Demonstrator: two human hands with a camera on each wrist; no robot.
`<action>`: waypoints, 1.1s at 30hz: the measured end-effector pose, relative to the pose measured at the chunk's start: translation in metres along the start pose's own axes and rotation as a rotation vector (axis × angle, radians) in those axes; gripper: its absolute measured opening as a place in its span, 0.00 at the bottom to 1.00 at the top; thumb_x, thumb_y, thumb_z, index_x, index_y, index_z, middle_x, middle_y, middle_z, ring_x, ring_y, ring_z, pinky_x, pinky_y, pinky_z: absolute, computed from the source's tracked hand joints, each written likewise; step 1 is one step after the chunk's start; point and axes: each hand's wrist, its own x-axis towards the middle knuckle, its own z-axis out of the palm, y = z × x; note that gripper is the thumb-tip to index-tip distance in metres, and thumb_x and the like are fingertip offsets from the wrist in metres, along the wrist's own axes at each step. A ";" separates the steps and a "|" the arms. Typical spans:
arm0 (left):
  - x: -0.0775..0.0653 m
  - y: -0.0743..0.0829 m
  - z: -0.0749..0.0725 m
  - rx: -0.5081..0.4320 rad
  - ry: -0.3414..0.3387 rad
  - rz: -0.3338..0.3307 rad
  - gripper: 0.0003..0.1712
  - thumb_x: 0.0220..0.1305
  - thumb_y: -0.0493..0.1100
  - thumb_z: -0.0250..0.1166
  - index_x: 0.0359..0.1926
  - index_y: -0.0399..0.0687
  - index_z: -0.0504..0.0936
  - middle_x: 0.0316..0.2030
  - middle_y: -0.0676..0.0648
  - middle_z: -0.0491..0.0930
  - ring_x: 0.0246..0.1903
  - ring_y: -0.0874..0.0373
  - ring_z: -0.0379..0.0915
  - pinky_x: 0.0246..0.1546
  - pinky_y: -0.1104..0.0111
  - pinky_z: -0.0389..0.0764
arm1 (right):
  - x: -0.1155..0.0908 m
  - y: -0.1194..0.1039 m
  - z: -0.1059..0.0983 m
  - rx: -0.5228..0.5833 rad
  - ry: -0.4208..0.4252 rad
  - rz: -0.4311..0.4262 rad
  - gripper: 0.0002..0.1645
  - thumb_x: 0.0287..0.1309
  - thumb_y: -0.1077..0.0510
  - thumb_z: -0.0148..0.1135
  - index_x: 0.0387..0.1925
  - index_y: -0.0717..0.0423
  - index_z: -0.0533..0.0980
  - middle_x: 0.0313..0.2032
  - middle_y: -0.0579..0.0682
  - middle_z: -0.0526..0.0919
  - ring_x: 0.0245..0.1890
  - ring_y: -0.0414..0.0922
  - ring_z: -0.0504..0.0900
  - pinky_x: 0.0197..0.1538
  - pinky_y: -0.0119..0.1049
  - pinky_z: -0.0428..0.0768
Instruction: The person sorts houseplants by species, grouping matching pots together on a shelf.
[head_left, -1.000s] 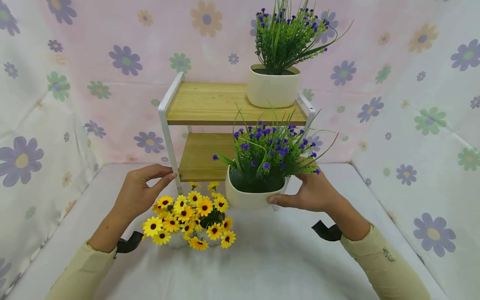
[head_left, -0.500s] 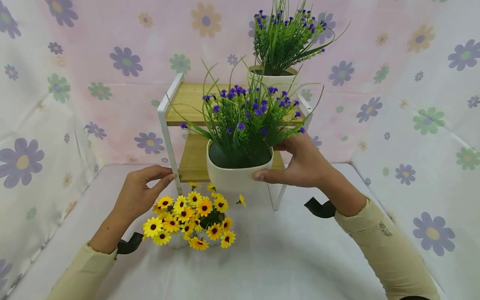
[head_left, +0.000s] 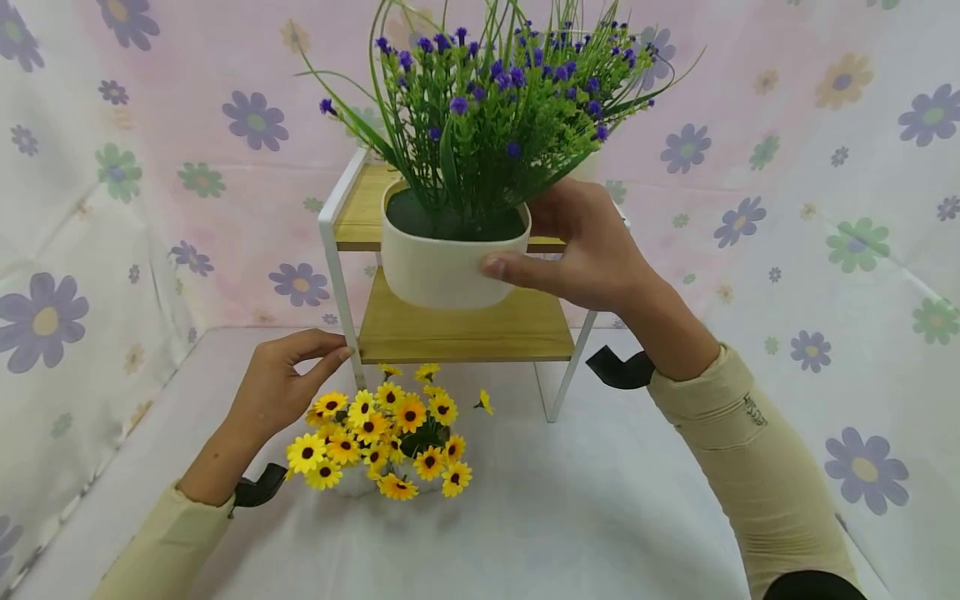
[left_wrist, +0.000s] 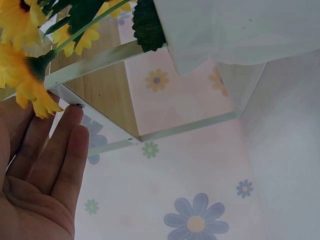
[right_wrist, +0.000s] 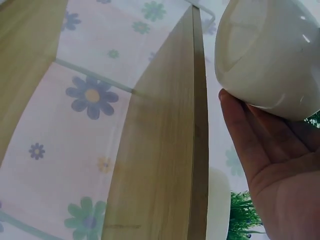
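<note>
My right hand grips the right side of a cream oval pot, thumb on the front wall. Grassy leaves and small purple flowers grow from it. The pot hangs in front of a two-tier wooden shelf with a white metal frame, overlapping the top board's edge. From below, the right wrist view shows the pot's base over the fingers. At the shelf's left front leg, my left hand pinches the white bar between thumb and fingers. In the left wrist view its fingers reach the frame.
A second purple-flowered plant stands on the top board's right side, mostly hidden behind the held one. Yellow daisy-like flowers in pale pots stand on the white cloth before the shelf. Flower-patterned curtains enclose the table.
My right hand has lifted the potted plant up and to the left, from below the lower board's level to the top board's front edge. The left hand has stayed at the leg.
</note>
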 end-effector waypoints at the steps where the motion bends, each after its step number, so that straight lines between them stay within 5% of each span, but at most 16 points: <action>1: 0.000 0.000 0.000 -0.003 -0.001 0.001 0.10 0.68 0.33 0.73 0.46 0.49 0.93 0.40 0.53 0.92 0.44 0.65 0.85 0.48 0.87 0.74 | 0.003 0.000 0.001 -0.016 0.009 0.017 0.38 0.57 0.55 0.80 0.67 0.60 0.77 0.57 0.52 0.87 0.54 0.47 0.89 0.59 0.41 0.86; 15: -0.001 0.002 0.000 0.007 -0.004 -0.008 0.09 0.69 0.33 0.73 0.46 0.48 0.93 0.39 0.52 0.92 0.42 0.60 0.87 0.46 0.88 0.75 | 0.048 0.006 0.020 -0.191 0.008 0.271 0.39 0.72 0.44 0.67 0.75 0.57 0.68 0.66 0.51 0.80 0.65 0.46 0.83 0.64 0.39 0.82; 25: -0.001 0.003 0.000 0.019 -0.003 -0.016 0.08 0.69 0.34 0.73 0.46 0.48 0.93 0.40 0.52 0.92 0.43 0.57 0.87 0.48 0.87 0.73 | 0.067 0.007 0.034 -0.193 0.028 0.408 0.47 0.76 0.42 0.62 0.83 0.57 0.56 0.78 0.52 0.68 0.73 0.45 0.74 0.70 0.33 0.75; 33: -0.002 0.003 0.000 0.020 0.001 -0.016 0.08 0.69 0.34 0.72 0.46 0.47 0.93 0.39 0.51 0.92 0.42 0.54 0.88 0.46 0.87 0.74 | 0.078 0.007 0.042 -0.222 0.065 0.442 0.42 0.77 0.42 0.61 0.80 0.58 0.61 0.68 0.53 0.78 0.65 0.41 0.77 0.67 0.32 0.74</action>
